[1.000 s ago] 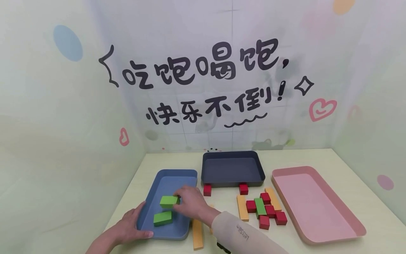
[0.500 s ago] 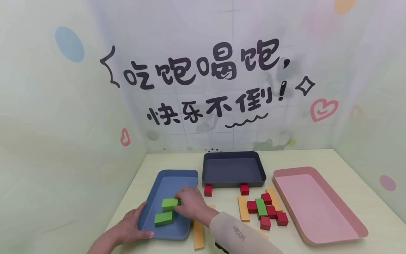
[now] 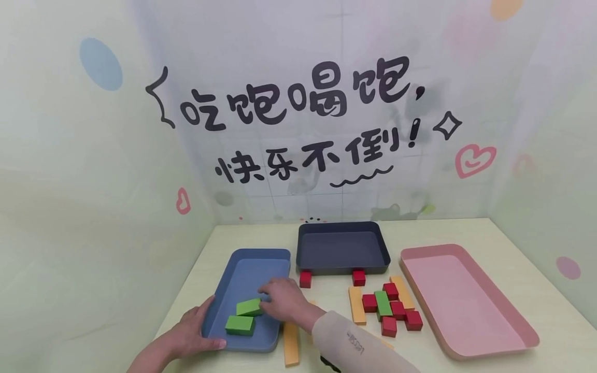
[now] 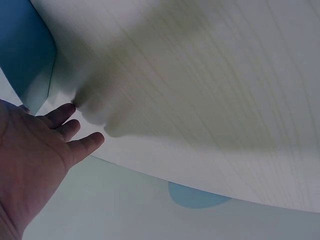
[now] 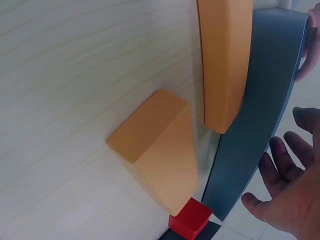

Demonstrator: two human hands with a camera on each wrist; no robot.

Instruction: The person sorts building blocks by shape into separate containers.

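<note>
Two green blocks, a farther one (image 3: 249, 307) and a nearer one (image 3: 240, 325), lie close together inside the blue tray (image 3: 258, 269). My right hand (image 3: 284, 299) is over the tray's right wall, its fingers loosely spread and its fingertips right at the farther block's right end. Nothing shows between those fingers in the right wrist view. At the tray's near left corner, my left hand (image 3: 191, 330) rests against the outside, thumb along the near side and fingers on the left wall. Extended fingers (image 4: 85, 145) beside the tray's wall appear in the left wrist view.
An orange plank (image 3: 291, 346) lies beside the blue tray, partly under my right forearm. A dark tray (image 3: 342, 246) stands at the back, with red cubes (image 3: 305, 280) before it. Red, green and orange blocks (image 3: 383, 304) cluster near the pink tray (image 3: 459, 295).
The farther green block has come down and nearer, settling at an angle by the other one. My right fingers have parted from it. My left hand stays put.
</note>
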